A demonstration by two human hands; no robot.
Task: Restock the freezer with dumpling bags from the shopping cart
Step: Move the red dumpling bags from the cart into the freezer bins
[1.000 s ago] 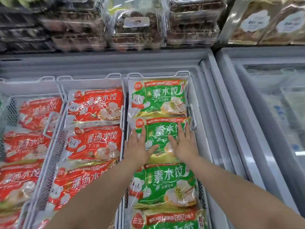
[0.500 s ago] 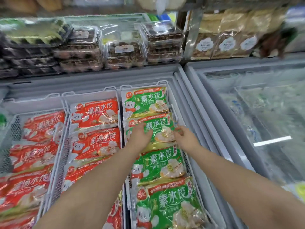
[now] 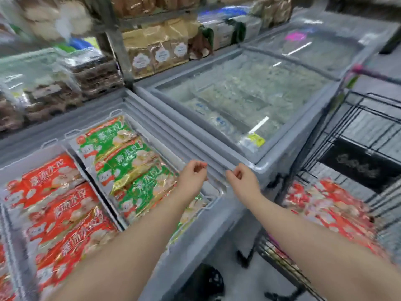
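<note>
Loosely curled left grip (image 3: 192, 177), right grip (image 3: 243, 179), green bags (image 3: 130, 166) leftward

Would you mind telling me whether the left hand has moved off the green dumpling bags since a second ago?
Yes. The left hand has lifted off the green bags and drawn rightward to the freezer rim, holding nothing.

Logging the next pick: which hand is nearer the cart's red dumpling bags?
Right. The right hand hovers over the freezer's edge, just left of the red bags in the cart; the left hand is farther left, by the green bags.
</note>
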